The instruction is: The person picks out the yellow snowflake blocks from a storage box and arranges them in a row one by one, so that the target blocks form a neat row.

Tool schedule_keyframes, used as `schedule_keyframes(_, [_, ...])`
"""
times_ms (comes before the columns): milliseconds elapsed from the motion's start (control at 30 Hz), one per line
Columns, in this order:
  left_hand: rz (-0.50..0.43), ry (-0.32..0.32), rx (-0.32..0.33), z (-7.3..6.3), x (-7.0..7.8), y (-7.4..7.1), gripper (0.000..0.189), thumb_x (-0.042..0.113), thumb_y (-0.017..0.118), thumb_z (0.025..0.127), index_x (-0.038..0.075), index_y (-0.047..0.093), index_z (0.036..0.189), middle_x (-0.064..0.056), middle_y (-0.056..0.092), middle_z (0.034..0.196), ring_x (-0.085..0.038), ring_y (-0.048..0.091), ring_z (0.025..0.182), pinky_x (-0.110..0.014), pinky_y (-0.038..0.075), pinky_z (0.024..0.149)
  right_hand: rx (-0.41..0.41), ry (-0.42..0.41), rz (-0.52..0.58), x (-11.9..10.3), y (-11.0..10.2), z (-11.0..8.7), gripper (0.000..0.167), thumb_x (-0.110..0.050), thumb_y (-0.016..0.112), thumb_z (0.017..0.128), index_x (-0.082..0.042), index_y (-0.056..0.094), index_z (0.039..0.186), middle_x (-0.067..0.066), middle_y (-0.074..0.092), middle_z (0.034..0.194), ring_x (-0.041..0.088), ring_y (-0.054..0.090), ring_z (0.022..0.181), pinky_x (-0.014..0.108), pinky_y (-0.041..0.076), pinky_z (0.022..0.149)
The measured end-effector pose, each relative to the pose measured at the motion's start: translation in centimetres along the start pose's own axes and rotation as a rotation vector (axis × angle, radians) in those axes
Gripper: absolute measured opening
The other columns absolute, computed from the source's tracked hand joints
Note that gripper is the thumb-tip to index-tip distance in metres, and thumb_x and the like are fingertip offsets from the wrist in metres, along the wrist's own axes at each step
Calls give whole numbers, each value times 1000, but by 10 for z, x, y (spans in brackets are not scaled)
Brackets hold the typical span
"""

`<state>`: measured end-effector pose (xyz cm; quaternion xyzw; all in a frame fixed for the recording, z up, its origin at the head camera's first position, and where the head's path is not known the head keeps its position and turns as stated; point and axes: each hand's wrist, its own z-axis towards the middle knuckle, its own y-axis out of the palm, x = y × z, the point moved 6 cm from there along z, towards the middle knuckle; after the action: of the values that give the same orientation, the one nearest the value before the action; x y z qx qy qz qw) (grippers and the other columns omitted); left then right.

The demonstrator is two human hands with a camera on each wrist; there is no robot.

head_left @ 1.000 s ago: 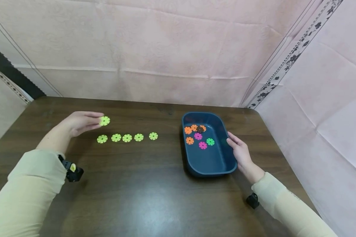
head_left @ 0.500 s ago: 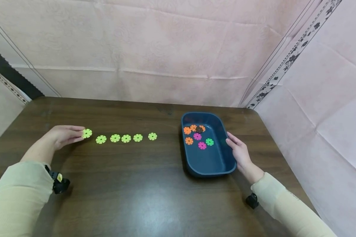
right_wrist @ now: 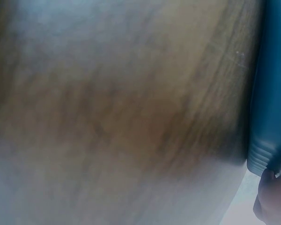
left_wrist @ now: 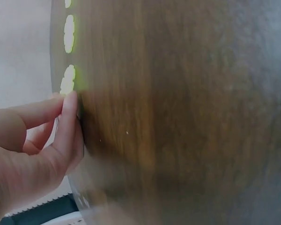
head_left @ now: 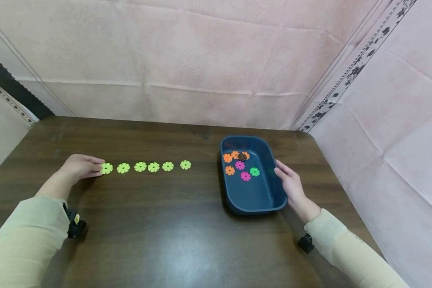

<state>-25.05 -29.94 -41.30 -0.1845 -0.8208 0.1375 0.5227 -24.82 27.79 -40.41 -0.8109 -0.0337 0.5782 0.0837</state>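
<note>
My left hand pinches a yellow-green flower-shaped disc between thumb and fingers, at the left end of a row on the table. In the left wrist view the same disc pokes out past the fingertips. Several matching discs continue the row to the right, the last one set a little wider apart. My right hand grips the right wall of a dark blue plastic tray. Inside it lie orange discs, pink discs, a green disc and a dark brown disc.
The brown wooden table reaches back to a pale curtain. More pale cloth hangs along the right side. Each wrist bears a small black camera, the left camera close above the table.
My left hand has carried its disc left and down, from above the row to its left end, in line with the others. The right hand and the tray have stayed put.
</note>
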Motion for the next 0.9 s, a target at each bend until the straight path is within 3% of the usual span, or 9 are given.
schedule_keyframes(33, [19,-5,16,0,1,1,50,-3,54,90,-20,35,132,-18,59,105,6,58,67,-21,57,70,2,-1,-2,0,0,0,50,-26,44,100,-14,31,146,4,25,155,20,19,144,40,18,119])
schedule_keyframes(100, [40,-13,55,2,1,0,47,-4,54,88,-21,39,129,-24,59,105,5,59,64,-21,57,67,5,-2,-7,0,0,0,50,-26,45,99,-14,32,146,4,25,155,21,19,144,41,19,118])
schedule_keyframes(233, [63,-51,106,4,-2,0,44,-4,53,87,-18,43,128,-38,38,132,6,57,61,-20,57,66,7,-7,-14,0,0,0,50,-26,44,100,-14,32,146,5,25,155,21,19,144,41,19,118])
schedule_keyframes(900, [71,-58,120,0,-2,4,45,6,53,91,-15,43,130,-36,35,136,10,52,63,-21,57,70,50,-5,21,1,1,-1,48,-24,44,100,-13,33,145,5,29,153,20,22,143,38,20,118])
